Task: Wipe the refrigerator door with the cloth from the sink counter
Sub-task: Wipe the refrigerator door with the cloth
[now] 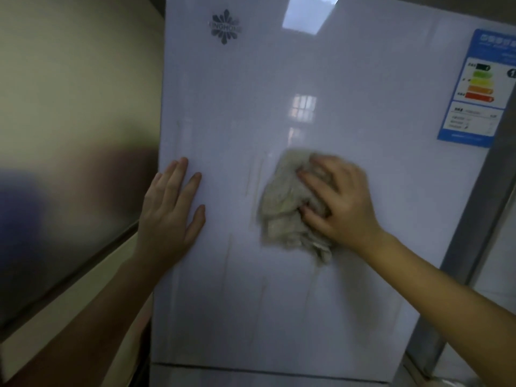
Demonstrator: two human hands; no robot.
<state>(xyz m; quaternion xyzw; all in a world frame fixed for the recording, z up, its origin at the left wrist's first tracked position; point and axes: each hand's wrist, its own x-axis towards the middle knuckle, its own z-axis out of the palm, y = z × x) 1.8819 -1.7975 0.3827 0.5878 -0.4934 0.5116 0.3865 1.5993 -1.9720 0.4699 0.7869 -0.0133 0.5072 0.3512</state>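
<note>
holding cloth point(287, 202) against the refrigerator door point(279, 79)

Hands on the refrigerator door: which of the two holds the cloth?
The right hand holds the grey cloth against the refrigerator door; the left hand lies flat and bare on the door, near its left edge.

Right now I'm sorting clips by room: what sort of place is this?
Probably a home kitchen: a glossy white refrigerator door with an energy label, the right hand holding a cloth against it, the left hand flat beside.
</note>
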